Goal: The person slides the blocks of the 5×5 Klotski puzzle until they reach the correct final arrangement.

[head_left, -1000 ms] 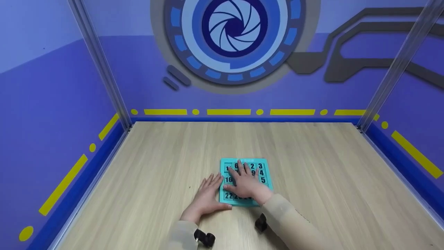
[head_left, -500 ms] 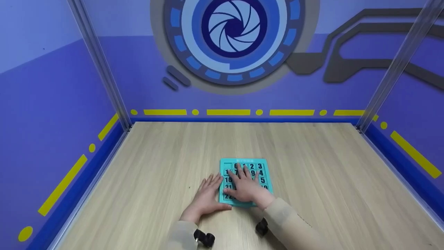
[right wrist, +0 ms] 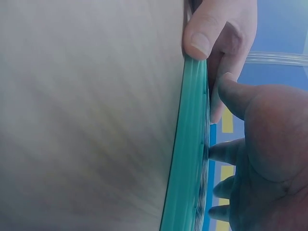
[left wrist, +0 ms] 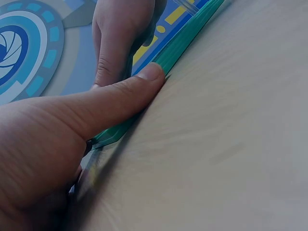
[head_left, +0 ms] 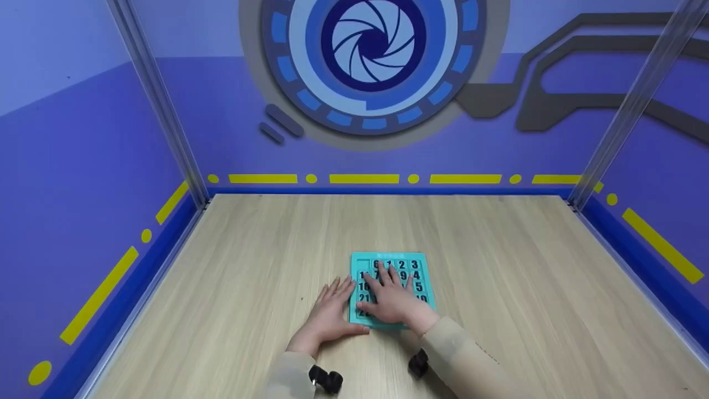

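A turquoise number slide puzzle [head_left: 390, 256] lies flat on the wooden table, its tiles printed with black numerals. The slot in its far left corner [head_left: 363, 263] holds no tile. Along the puzzle's left side, my left hand [head_left: 329, 317] rests with straight fingers at the edge and the thumb stretched along the near edge. In the left wrist view that thumb [left wrist: 120, 98] presses the green side. My right hand [head_left: 396, 299] is spread over the tiles, fingertips on the upper rows, and hides the middle ones. Its fingertips [right wrist: 224, 151] meet the puzzle's face in the right wrist view.
The wooden table [head_left: 266, 249] reaches back to a blue printed wall [head_left: 221, 127] with yellow dashes. Clear plastic posts [head_left: 160, 100] stand at the back corners. A black wrist device [head_left: 327, 380] is strapped below each hand.
The tile in the far left corner has slid toward the near side by one row, leaving that slot bare. My right hand has drawn slightly nearer; the left has stayed put.
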Demonstrator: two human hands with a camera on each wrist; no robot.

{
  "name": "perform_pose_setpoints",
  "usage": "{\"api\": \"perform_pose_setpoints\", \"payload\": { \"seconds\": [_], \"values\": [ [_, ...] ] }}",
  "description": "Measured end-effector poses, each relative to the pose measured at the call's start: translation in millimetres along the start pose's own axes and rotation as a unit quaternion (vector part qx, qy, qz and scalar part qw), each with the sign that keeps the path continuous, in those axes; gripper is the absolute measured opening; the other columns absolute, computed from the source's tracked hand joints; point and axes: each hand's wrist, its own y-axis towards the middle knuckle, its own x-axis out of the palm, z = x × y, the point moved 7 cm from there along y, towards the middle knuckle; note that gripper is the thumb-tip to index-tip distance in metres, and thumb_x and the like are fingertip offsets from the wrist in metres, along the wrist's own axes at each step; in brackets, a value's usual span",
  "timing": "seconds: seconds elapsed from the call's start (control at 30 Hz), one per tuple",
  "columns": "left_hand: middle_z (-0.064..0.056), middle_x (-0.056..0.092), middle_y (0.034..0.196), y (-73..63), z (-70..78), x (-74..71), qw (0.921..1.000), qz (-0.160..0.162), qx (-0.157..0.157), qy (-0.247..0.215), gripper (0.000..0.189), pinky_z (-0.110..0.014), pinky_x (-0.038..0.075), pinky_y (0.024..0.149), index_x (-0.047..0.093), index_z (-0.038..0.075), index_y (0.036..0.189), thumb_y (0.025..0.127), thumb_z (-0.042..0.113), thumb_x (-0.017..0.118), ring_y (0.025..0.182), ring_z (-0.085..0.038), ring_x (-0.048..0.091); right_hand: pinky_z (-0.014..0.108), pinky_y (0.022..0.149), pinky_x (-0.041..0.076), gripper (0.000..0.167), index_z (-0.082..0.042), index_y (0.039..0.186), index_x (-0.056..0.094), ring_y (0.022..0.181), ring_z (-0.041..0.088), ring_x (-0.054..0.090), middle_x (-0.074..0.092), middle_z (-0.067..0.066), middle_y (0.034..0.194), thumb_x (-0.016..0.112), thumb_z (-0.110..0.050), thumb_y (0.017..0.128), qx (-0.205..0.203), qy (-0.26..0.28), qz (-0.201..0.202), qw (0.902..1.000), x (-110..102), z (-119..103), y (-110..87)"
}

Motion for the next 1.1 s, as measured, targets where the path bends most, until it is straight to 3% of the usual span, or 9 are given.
{"api": "perform_pose_setpoints", "payload": {
  "seconds": [0.33,1.1],
  "values": [
    [-0.014,0.027,0.17,0.6,-0.5,-0.3,1.0,-0.002,0.002,0.0,0.112,-0.061,0.01,0.131,0.033,0.004,0.16,0.076,0.053,0.087,0.16,-0.042,0.016,0.083,0.119,0.006,0.076,-0.017,0.162,0.032,0.16,0.046,0.01,0.013,0.019,0.173,0.052,-0.059,0.102,-0.008,0.019,0.011,0.9997,-2.0,0.9,4.7],
    [-0.014,0.027,0.171,-0.2,0.0,-0.6,0.9999,-0.005,0.0,-0.014,0.111,-0.06,0.01,0.132,0.033,0.004,0.16,0.076,0.052,0.087,0.16,-0.041,0.014,0.081,0.121,0.006,0.078,-0.015,0.163,0.031,0.16,0.045,0.01,0.015,0.019,0.173,0.049,-0.06,0.102,-0.001,0.01,-0.004,0.9999,2.5,-9.4,10.9]
  ]
}}
